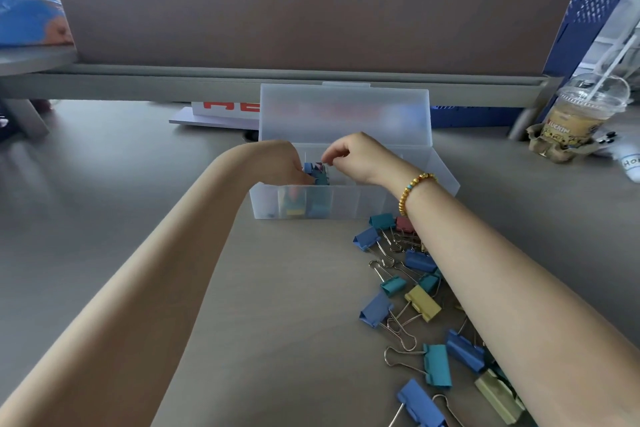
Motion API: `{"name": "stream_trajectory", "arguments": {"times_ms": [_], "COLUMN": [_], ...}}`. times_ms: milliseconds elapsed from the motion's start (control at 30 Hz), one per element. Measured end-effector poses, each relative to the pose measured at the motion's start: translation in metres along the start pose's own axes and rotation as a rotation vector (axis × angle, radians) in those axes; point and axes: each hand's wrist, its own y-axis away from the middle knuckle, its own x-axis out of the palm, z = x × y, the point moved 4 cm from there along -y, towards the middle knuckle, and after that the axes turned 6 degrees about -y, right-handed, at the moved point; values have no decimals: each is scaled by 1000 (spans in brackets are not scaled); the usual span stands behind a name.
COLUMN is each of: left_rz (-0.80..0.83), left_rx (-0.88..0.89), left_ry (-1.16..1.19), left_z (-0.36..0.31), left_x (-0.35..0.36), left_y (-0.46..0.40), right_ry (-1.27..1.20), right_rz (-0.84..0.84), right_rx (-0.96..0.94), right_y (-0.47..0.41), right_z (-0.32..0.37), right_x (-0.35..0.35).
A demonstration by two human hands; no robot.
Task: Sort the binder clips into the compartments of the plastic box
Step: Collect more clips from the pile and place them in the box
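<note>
Two bare hands are met over one compartment of the translucent plastic box (346, 204), left of its middle. The left hand (277, 163) is curled down into that compartment, its fingertips pressed against a small cluster of blue, teal and pink binder clips (317, 173); whether anything is pinched between them cannot be told, since the fingers are hidden behind the knuckles. The right hand (356, 158), just beside it and slightly above, is held with thumb and forefinger drawn together over the same cluster, though a clip clamped in that grip cannot be made out.

Just below the grip, through the cloudy front wall, more coloured clips are seen stacked in the compartments, while the cells to the right of the hands appear bare. Behind the hands the frosted lid (344, 114) is stood open.

For the step to be done well, the clips should be pressed flat and their wire handles folded down, so that the cell is packed tidily and the lid can later be shut. Colours seem mixed in this cell, so the sorting rule should be checked.

Nearer the body, under the right forearm, a loose pile of blue, teal, yellow and red clips (422, 308) is left on the grey bench (277, 305); much of the task is judged undone. Tangled handles may drag neighbours along.
</note>
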Motion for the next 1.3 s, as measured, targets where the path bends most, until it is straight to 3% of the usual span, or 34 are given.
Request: {"name": "stream_trajectory", "arguments": {"times_ms": [167,300,533,633,767,933,1067,1300], "left_rz": [10,-88,-173,-112,-51,-259,-277,-275], "left_rx": [66,110,168,206,164,160,183,211], "left_ry": [88,126,-177,-374,-465,-316,-180,-34], "left_z": [2,-2,-6,-20,-27,-21,-22,-18], "left_x": [0,-5,-30,-33,-21,-20,-15,-9], "left_y": [-1,0,0,-6,-22,-25,-24,-18], "right_ry": [52,28,-201,-223,-245,-253,-232,20], "right_rz": [57,62,-31,-62,-91,-106,-79,53], "right_rx": [-1,17,14,6,27,34,47,23], "right_y": [-1,-4,1,0,-2,0,-2,1], "right_z": [-1,-5,-9,-10,-12,-14,-17,-10], "right_x": [4,6,0,0,-1,-5,-1,-1]}}
